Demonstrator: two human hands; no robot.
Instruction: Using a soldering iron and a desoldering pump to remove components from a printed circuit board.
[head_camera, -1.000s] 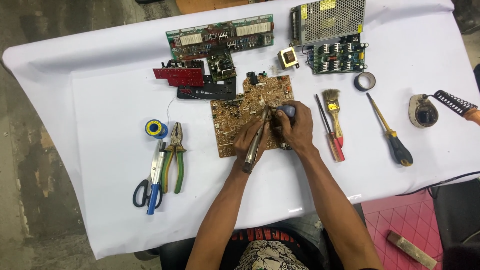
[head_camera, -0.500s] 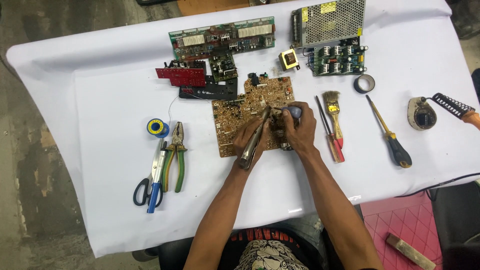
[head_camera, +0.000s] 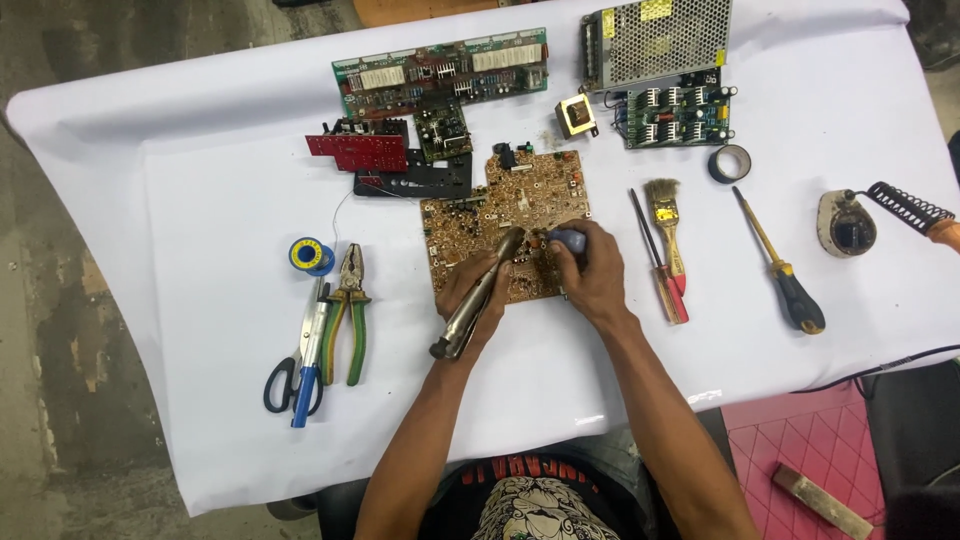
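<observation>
So both hands are down on the brown circuit board (head_camera: 500, 215), which sits near the middle of the frame on the white-covered table (head_camera: 200, 180). The left hand (head_camera: 475, 295) has its fingers wrapped around a long metal tool (head_camera: 478, 300), looks like a desoldering pump, tilted so its tip lands on the board's lower half and its back end sticks out toward the lower left. The right hand (head_camera: 592, 280) has its fingers curled shut around a blue-grey handled tool (head_camera: 568, 238), tip end hidden under the hand, can't tell what kind exactly. Left of the board there's a blue-and-yellow solder spool (head_camera: 311, 255), green-handled pliers (head_camera: 351, 315) and scissors (head_camera: 290, 375) lying side by side. Right of the board: a small paintbrush (head_camera: 667, 225), a red-handled screwdriver (head_camera: 660, 265) just beside it, and a black-handled screwdriver (head_camera: 785, 270) further out. Upper part of the frame has a long green board (head_camera: 440, 75), a red board (head_camera: 357, 152) and a perforated metal power supply box (head_camera: 655, 40). Soldering iron stand (head_camera: 848, 222) sits at the far right.
</observation>
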